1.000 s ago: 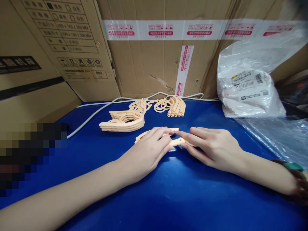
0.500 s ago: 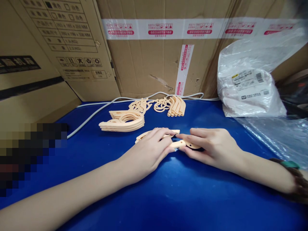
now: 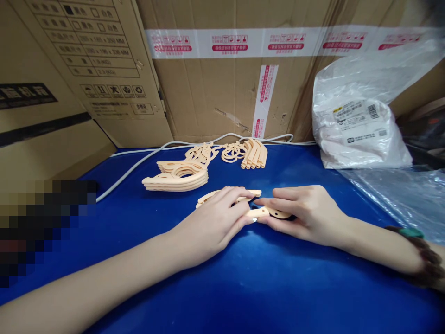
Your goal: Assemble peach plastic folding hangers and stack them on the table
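Observation:
Low over the blue surface, my left hand (image 3: 224,218) is closed over a beige plastic clothes hanger piece (image 3: 259,212), most of it hidden under the palm. From the right, my right hand (image 3: 306,211) pinches a beige hanger arm (image 3: 280,214) with a small dark hole, between thumb and fingers. The two pieces meet end to end or overlap between my fingertips; the exact joint is hidden. Behind my left fingers, another curved beige piece (image 3: 205,197) shows in part, and whether it belongs to the held one I cannot tell.
Beyond my hands lie a stack of beige hangers (image 3: 175,178), a pile of hooks (image 3: 232,152) and a bundle of curved arms (image 3: 255,154). A white cable (image 3: 139,164) runs along the cardboard boxes (image 3: 208,93). A white plastic bag (image 3: 361,130) stands at the back right.
Both hands keep their hold on the hanger pieces and have barely moved. The held pieces sit slightly lower in view, and my left thumb has slid a little to the right.

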Demonstrator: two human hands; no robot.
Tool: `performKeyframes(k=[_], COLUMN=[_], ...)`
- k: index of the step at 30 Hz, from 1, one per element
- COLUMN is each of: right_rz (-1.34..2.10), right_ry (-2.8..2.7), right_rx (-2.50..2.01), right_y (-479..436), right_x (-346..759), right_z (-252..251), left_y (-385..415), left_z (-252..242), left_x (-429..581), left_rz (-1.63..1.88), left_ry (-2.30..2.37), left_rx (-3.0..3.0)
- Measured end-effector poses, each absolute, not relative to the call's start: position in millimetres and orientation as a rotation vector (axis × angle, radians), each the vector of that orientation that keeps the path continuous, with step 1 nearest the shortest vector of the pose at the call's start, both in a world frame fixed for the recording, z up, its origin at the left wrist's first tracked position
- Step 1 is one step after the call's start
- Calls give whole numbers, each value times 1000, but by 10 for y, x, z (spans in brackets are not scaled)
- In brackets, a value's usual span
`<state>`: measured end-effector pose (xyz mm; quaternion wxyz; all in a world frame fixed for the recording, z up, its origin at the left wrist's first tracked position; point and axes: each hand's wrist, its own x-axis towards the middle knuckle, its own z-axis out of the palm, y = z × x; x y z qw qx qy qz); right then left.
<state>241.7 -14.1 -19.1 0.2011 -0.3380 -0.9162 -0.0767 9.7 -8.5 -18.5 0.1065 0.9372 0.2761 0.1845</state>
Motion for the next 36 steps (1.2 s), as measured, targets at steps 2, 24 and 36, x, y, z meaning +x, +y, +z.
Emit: performKeyframes(k=[2, 24, 36], right_rz=[-213, -190, -152], right_ry=[-2573, -2624, -2653], right_rx=[-919, -824, -783], right_y=[-139, -113, -95], right_x=[2422, 2438, 2437], right_z=[-189, -200, -188], left_y=[-87, -94, -101], left_z=[-185, -173, -155], left_x=[98, 97, 105], left_rz=[537, 460, 437], left_ry=[805, 800, 820], left_rx=[2763, 2776, 2705])
